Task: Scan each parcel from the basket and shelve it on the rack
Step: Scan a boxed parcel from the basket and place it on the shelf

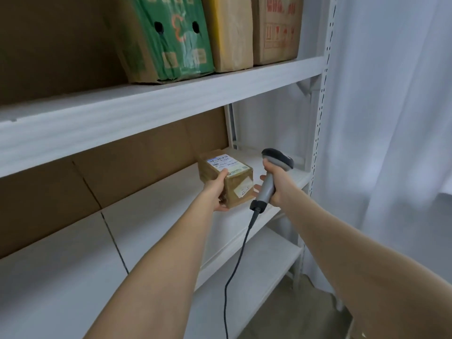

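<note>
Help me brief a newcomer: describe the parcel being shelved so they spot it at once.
Start at the white rack and go to the shelf below the one carrying three tall cartons. Near its right end, the left hand holds a small brown parcel beside the grey scanner in the right hand. Unlike the cartons above, it is squat, white label on top.

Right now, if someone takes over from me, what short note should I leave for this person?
Left hand holds a small labelled brown parcel from below, over the right end of the middle shelf; contact with the shelf is unclear.
Right hand grips the corded barcode scanner beside it.
Upper shelf already holds a green-printed box, a yellow-taped parcel and a red-printed carton.
Left: set this parcel down; whether it was scanned does not show. The basket is out of view.
</note>
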A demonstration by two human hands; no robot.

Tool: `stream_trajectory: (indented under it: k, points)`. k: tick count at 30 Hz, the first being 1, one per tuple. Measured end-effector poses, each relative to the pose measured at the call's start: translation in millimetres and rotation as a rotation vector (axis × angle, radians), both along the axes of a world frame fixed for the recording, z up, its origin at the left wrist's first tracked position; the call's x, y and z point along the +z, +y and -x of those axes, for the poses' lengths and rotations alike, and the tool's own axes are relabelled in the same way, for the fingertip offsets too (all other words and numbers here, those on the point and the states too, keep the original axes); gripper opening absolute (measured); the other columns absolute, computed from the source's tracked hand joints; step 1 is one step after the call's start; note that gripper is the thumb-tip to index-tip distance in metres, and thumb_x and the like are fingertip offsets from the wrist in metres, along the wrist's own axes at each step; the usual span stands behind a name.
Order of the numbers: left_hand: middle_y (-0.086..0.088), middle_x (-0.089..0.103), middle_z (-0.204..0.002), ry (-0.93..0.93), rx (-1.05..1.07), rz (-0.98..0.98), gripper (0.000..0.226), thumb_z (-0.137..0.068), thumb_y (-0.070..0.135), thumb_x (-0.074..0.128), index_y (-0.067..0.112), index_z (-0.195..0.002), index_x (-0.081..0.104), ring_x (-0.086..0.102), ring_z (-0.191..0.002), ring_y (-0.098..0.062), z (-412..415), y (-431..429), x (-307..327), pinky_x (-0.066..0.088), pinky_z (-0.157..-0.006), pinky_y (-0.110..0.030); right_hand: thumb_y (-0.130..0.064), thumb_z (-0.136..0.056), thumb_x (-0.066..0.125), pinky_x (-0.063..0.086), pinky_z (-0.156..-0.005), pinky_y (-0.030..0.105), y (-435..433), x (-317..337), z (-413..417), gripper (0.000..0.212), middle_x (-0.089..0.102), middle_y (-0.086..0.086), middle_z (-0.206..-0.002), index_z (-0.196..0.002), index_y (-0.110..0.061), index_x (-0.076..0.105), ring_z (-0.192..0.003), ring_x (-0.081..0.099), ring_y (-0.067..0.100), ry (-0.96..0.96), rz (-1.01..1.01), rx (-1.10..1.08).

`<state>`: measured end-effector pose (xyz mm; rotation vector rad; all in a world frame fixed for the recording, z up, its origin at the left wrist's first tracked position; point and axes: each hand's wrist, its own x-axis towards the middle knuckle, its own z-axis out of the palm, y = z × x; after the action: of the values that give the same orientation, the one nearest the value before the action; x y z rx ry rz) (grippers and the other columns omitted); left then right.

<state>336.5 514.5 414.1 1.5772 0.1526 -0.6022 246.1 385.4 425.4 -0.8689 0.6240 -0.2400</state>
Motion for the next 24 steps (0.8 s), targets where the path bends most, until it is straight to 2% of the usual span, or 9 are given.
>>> stream_trajectory:
  k: [5, 9, 11, 14, 17, 19, 21, 23, 24]
  points:
    - [-0.007, 0.063, -0.089, 0.026, 0.058, 0.004, 0.043, -0.087, 0.055, 0.059, 0.018, -0.109, 0.05, 0.061, -0.081, -0.027, -57.0, -31.1, -15.6, 0.052, -0.072, -0.046, -0.038, -0.086, 0.071, 0.056, -0.083, 0.049, -38.4, -13.1, -50.4, 0.059, 0.057, 0.013, -0.128, -0.135, -0.014, 0.048, -0.106, 0.061, 0.034, 0.002, -0.052, 0.001]
    - [-0.008, 0.062, -0.089, 0.041, 0.078, -0.02, 0.046, -0.088, 0.055, 0.057, 0.017, -0.111, 0.048, 0.06, -0.08, -0.029, -101.2, -63.1, -31.5, 0.05, -0.071, -0.047, -0.037, -0.086, 0.072, 0.055, -0.09, 0.051, -70.8, -29.8, -96.1, 0.059, 0.057, 0.015, -0.127, -0.134, -0.012, 0.048, -0.107, 0.062, 0.035, 0.024, -0.046, 0.024]
    - [-0.009, 0.063, -0.094, 0.059, 0.088, -0.023, 0.048, -0.088, 0.056, 0.056, 0.016, -0.115, 0.049, 0.06, -0.084, -0.03, -124.3, -81.3, -39.7, 0.051, -0.076, -0.05, -0.037, -0.086, 0.072, 0.055, -0.09, 0.05, -87.8, -37.5, -120.0, 0.059, 0.059, 0.015, -0.124, -0.133, -0.012, 0.049, -0.102, 0.064, 0.033, 0.039, -0.044, 0.04]
    - [-0.01, 0.063, -0.109, 0.089, 0.1, -0.016, 0.05, -0.089, 0.057, 0.054, 0.018, -0.12, 0.051, 0.058, -0.096, -0.032, -158.8, -109.0, -48.2, 0.048, -0.09, -0.055, -0.036, -0.086, 0.072, 0.058, -0.08, 0.046, -110.1, -45.4, -151.8, 0.057, 0.059, 0.015, -0.123, -0.132, -0.011, 0.05, -0.095, 0.065, 0.031, 0.053, -0.051, 0.065]
    - [-0.011, 0.062, -0.119, 0.1, 0.113, -0.026, 0.05, -0.091, 0.057, 0.051, 0.018, -0.123, 0.05, 0.058, -0.105, -0.033, -186.6, -131.3, -55.9, 0.046, -0.093, -0.056, -0.034, -0.086, 0.072, 0.058, -0.065, 0.042, -127.1, -52.5, -175.9, 0.057, 0.058, 0.016, -0.125, -0.132, -0.009, 0.05, -0.095, 0.064, 0.032, 0.062, -0.059, 0.081]
    - [-0.01, 0.059, -0.126, 0.011, 0.138, -0.063, 0.053, -0.092, 0.053, 0.051, 0.018, -0.131, 0.045, 0.057, -0.113, -0.034, -199.2, -141.9, -62.0, 0.046, -0.096, -0.053, -0.034, -0.087, 0.072, 0.058, -0.065, 0.042, -137.6, -56.7, -189.2, 0.057, 0.057, 0.017, -0.125, -0.132, -0.008, 0.05, -0.096, 0.064, 0.032, 0.07, -0.065, 0.085]
    - [-0.012, 0.045, -0.142, -0.307, 0.111, -0.322, 0.065, -0.092, 0.047, 0.055, 0.024, -0.147, 0.028, 0.049, -0.124, -0.033, -211.2, -144.6, -71.1, 0.043, -0.102, -0.044, -0.034, -0.087, 0.072, 0.057, -0.072, 0.043, -145.2, -59.1, -198.9, 0.058, 0.057, 0.017, -0.126, -0.133, -0.007, 0.049, -0.099, 0.063, 0.033, 0.081, -0.082, 0.096]
    - [-0.012, 0.027, -0.148, -0.65, -0.044, -0.762, 0.083, -0.086, 0.053, 0.06, 0.035, -0.151, 0.011, 0.045, -0.125, -0.033, -215.2, -143.1, -72.0, 0.045, -0.098, -0.043, -0.033, -0.087, 0.072, 0.057, -0.073, 0.043, -149.6, -58.4, -205.6, 0.058, 0.058, 0.017, -0.124, -0.133, -0.007, 0.049, -0.102, 0.064, 0.033, 0.089, -0.083, 0.104]
    - [-0.01, 0.022, -0.147, -0.759, -0.135, -0.96, 0.088, -0.082, 0.056, 0.063, 0.04, -0.15, 0.009, 0.046, -0.122, -0.032, -215.7, -143.4, -70.1, 0.047, -0.092, -0.042, -0.032, -0.087, 0.072, 0.057, -0.069, 0.041, -151.4, -57.1, -208.5, 0.057, 0.059, 0.017, -0.123, -0.133, -0.006, 0.05, -0.103, 0.064, 0.033, 0.091, -0.079, 0.107]
